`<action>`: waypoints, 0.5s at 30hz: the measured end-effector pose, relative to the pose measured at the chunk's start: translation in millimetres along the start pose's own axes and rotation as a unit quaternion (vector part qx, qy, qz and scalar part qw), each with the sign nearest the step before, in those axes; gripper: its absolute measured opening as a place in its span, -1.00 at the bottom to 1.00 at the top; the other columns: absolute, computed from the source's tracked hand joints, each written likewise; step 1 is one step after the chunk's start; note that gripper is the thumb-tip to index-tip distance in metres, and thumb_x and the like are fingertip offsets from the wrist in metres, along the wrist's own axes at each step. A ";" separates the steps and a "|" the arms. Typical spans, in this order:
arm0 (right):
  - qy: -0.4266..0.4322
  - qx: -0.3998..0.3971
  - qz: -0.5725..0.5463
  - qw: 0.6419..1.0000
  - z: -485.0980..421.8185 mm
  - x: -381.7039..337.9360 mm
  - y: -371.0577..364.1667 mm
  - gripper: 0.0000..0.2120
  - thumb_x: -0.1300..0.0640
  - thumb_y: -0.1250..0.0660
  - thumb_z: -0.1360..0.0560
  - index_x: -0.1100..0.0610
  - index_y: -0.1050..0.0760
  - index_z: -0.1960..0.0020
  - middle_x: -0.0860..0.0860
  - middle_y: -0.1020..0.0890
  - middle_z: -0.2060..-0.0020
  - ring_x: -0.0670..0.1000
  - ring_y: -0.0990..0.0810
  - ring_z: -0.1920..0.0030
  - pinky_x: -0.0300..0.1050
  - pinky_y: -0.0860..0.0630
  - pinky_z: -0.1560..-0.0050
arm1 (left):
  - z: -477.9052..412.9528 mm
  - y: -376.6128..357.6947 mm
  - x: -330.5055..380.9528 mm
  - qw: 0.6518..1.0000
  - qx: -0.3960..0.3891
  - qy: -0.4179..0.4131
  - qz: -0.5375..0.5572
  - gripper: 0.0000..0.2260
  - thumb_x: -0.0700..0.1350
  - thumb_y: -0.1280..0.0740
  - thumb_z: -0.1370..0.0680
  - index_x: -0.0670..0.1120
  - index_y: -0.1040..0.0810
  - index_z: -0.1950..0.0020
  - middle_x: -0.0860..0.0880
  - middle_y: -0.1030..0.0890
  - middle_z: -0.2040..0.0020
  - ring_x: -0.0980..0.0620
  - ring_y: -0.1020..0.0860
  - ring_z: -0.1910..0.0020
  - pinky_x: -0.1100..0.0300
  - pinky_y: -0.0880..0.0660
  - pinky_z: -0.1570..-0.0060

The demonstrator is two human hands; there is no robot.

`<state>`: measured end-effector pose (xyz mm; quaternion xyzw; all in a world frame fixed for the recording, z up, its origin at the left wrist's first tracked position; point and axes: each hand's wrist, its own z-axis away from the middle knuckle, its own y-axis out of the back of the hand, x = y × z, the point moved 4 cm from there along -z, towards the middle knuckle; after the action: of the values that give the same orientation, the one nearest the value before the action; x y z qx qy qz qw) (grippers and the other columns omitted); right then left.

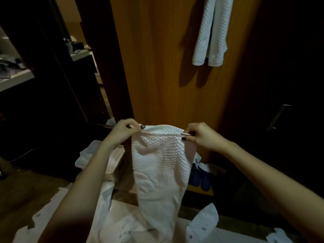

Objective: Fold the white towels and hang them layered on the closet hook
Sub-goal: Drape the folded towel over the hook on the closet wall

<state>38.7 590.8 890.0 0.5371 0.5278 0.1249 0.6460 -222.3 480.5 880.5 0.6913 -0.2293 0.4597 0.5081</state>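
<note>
A white textured towel (160, 165) hangs lengthwise in front of me, held up by its top edge. My left hand (123, 131) pinches the top left corner. My right hand (201, 134) pinches the top right corner. The towel's lower end drapes onto a heap of white cloth (121, 223) below. High on the wooden closet panel (157, 67) another white towel (210, 32) hangs folded; the hook that carries it is above the frame's edge and hidden.
More white towels (91, 155) lie piled behind my left forearm. Blue slippers (200, 178) sit at the foot of the closet. A dark closet door with a metal handle (278, 117) stands on the right. Shelves with clutter (15, 74) are at the left.
</note>
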 end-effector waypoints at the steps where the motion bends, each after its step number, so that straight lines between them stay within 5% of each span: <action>1: 0.008 0.015 -0.002 1.000 -0.5 -6.9 3.0 -0.91 0.11 -0.40 -0.54 0.13 -0.63 0.04 -0.03 -0.62 0.10 -0.03 -0.59 0.09 -0.04 -0.53 0.06 | 0.7 -6.5 3.8 0.998 -0.004 -0.043 -0.050 -0.96 -0.09 -0.45 -0.51 0.05 -0.65 0.13 0.03 -0.59 -0.06 0.11 -0.51 -0.10 0.11 -0.41 -0.19; 5: 0.017 0.017 -0.017 1.000 -2.7 -33.7 9.7 -0.92 0.13 -0.43 -0.52 0.14 -0.62 0.08 -0.04 -0.61 0.14 -0.05 -0.58 0.12 -0.16 -0.47 0.11 | 4.0 -49.1 30.1 0.976 -0.061 -0.185 -0.095 -0.72 -0.12 -0.51 -0.45 0.13 -0.53 -0.06 0.02 -0.32 -0.43 0.06 -0.07 -0.49 0.11 0.03 -0.44; 12: -0.045 0.005 -0.008 0.999 33.5 -36.2 40.4 -0.85 0.15 -0.40 -0.54 0.25 -0.61 0.05 0.09 -0.64 0.09 0.09 -0.60 0.07 0.07 -0.51 0.00 | -5.9 -114.4 79.6 0.924 -0.296 -0.240 0.016 -0.83 -0.19 -0.43 -0.51 0.02 -0.51 0.19 0.34 -0.34 -0.35 0.31 -0.08 -0.47 0.25 -0.03 -0.40; 15: -0.072 0.007 0.006 0.997 57.5 -32.9 57.4 -0.89 0.11 -0.42 -0.53 0.16 -0.62 0.08 0.00 -0.64 0.11 -0.02 -0.60 0.07 -0.04 -0.53 0.01 | -3.8 -136.9 101.8 0.888 -0.373 -0.269 -0.007 -0.81 -0.17 -0.37 -0.56 0.01 -0.48 0.22 0.33 -0.35 -0.34 0.33 -0.10 -0.46 0.45 -0.09 -0.34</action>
<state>95.4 557.0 947.7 0.5522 0.4774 0.0865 0.6780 -68.4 551.1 901.9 0.5498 -0.5066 0.1329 0.6507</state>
